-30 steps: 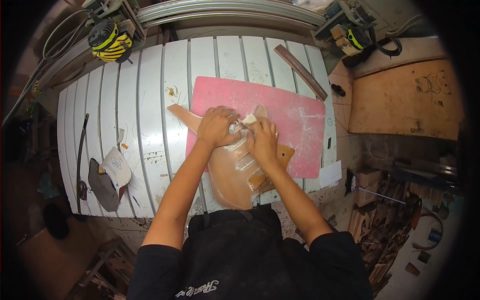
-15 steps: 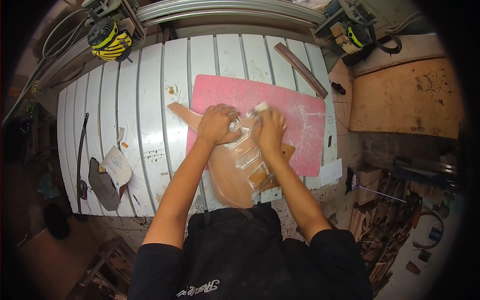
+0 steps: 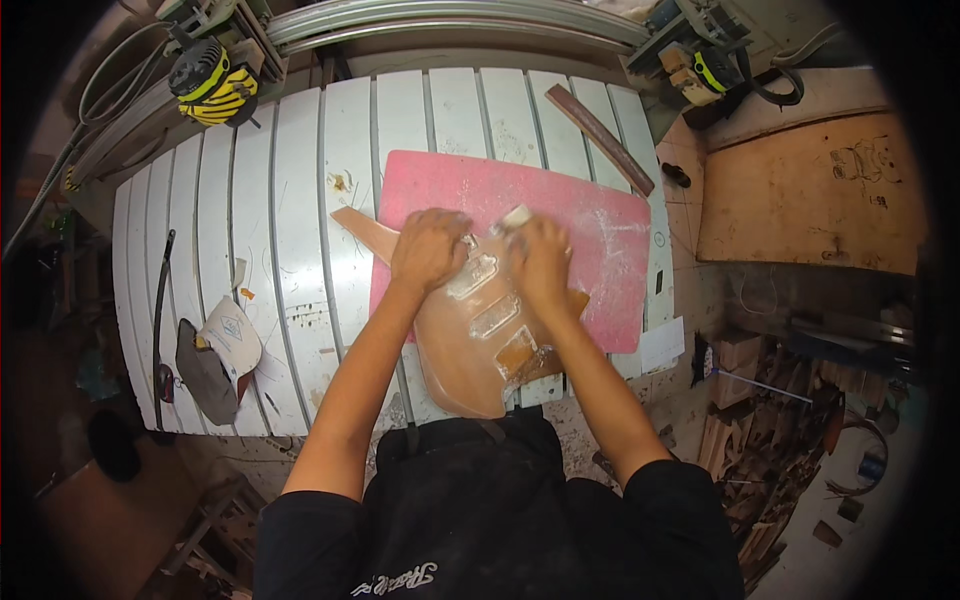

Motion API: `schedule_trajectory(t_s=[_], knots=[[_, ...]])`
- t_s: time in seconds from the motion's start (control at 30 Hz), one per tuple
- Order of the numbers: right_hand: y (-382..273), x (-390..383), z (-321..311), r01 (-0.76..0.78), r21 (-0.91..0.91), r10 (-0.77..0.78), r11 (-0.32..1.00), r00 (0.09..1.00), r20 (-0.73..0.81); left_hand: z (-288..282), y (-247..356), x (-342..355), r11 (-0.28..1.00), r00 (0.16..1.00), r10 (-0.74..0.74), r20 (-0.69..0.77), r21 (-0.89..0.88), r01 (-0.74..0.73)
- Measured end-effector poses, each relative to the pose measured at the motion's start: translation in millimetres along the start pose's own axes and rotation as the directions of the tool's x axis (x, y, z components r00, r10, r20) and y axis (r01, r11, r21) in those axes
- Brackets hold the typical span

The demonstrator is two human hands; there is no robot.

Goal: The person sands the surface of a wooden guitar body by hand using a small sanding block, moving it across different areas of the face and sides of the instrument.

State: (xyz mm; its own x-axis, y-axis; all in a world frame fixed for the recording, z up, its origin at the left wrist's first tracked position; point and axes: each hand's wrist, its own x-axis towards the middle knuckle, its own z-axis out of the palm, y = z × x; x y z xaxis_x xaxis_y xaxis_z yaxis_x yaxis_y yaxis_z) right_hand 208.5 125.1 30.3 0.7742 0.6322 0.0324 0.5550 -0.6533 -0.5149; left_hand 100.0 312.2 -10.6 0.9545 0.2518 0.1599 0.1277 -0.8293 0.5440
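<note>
A wide head-worn fisheye view looks down, from close above, onto the slatted table (image 3: pixel 298 190).

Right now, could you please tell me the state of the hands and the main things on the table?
Wooden guitar body, lying flat, cavities open
Left hand, resting on the body
Pale block, held
Right hand, closed on the block
Pink mat, flat, dust-marked
Cap, lying unworn
Dark strip, lying diagonally

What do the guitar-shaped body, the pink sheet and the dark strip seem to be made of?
Guitar-shaped body: probably wood, matte, from its brown tone and cut recesses.
Pink sheet: perhaps foam or rubber; dull, with pale smears.
Dark strip: possibly wood, by its brown colour; finish unclear.
</note>
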Motion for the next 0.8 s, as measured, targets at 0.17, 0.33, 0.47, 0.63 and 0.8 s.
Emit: schedule_trajectory(t_s=[0.17,0.33,0.47,0.63,0.8], knots=[[-24,-22,16,0.008,-0.088,-0.020,0.996,0.991,-0.133,-1,-1,2,0.986,0.984,-0.151,-0.099,0.063,0.157],[-2,12,-10,-0.017,0.009,0.018,1.000,0.993,-0.114,-2,-3,4,0.987,0.981,-0.138,-0.136,0.068,0.149],[-15,-22,25,-0.034,-0.238,0.009,0.971,0.995,-0.103,2,-2,4,0.982,0.982,-0.157,-0.109,0.088,0.166],[5,7,5,0.053,-0.037,-0.057,0.998,0.992,-0.110,1,-2,6,0.982,0.979,-0.149,-0.136,0.095,0.162],[-15,-29,36,0.063,-0.219,-0.087,0.974,0.991,-0.097,2,-3,8,0.986,0.978,-0.141,-0.155,0.067,0.152]])
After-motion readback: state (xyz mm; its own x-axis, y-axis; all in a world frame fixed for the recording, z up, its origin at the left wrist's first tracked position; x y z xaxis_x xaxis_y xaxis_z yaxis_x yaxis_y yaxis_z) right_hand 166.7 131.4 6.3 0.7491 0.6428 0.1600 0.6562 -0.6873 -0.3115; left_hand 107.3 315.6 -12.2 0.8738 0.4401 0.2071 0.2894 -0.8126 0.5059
